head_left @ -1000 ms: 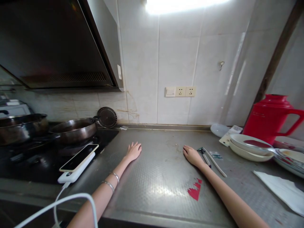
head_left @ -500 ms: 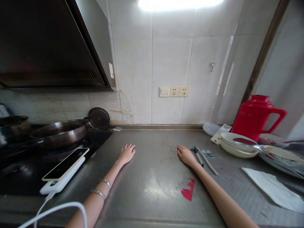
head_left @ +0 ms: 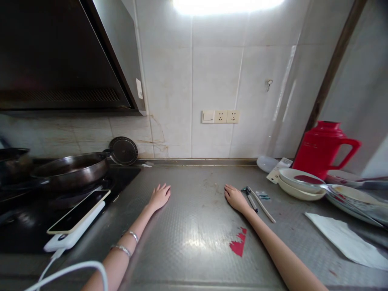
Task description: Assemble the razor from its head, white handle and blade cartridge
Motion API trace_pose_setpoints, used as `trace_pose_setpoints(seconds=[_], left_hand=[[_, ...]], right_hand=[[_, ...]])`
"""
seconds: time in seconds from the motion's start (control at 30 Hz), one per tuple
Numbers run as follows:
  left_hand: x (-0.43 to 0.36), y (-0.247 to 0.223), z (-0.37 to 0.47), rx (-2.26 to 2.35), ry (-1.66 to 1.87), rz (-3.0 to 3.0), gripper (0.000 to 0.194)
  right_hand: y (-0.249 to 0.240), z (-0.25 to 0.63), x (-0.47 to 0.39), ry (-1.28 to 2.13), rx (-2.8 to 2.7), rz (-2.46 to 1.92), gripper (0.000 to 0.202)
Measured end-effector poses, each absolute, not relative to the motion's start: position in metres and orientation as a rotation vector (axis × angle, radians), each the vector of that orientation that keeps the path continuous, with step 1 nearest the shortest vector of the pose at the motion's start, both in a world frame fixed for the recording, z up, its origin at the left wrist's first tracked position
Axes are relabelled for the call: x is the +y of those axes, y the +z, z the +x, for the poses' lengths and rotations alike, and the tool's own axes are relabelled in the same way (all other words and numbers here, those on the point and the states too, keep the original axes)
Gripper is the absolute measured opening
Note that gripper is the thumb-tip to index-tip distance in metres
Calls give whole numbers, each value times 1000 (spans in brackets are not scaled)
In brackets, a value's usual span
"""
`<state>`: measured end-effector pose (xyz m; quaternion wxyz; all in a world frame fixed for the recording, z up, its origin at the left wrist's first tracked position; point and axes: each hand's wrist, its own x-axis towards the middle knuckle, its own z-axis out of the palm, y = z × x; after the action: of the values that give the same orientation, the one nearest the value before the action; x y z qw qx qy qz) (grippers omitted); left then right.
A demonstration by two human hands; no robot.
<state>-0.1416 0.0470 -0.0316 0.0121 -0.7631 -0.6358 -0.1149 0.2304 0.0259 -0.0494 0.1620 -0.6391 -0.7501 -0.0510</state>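
Red thermos — behind stacked bowls

Red thermos; white napkin; beige sockets.

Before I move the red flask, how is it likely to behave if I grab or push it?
The flask looks hard-shelled, so it should stay stiff. Being tall, it may tip if pushed near the top, perhaps toward the stacked bowls. The side handle probably grips better than the smooth, shiny body.
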Motion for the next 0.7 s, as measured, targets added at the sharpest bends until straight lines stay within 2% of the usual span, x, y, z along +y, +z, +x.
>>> trace_pose_setpoints(seconds=[0.33,0.53,0.7], left_hand=[[51,-33,-143,-1982,-362,-2376,47],[56,-38,-145,-1968,-374,-2376,47],[57,-39,-146,-1946,-385,-2381,48]], right_hand=[[-34,234,19,-63,-2026,-1703,37],[13,269,-8,-166,-1647,-2023,33],[11,291,-29,-87,-1642,-2250,25]])
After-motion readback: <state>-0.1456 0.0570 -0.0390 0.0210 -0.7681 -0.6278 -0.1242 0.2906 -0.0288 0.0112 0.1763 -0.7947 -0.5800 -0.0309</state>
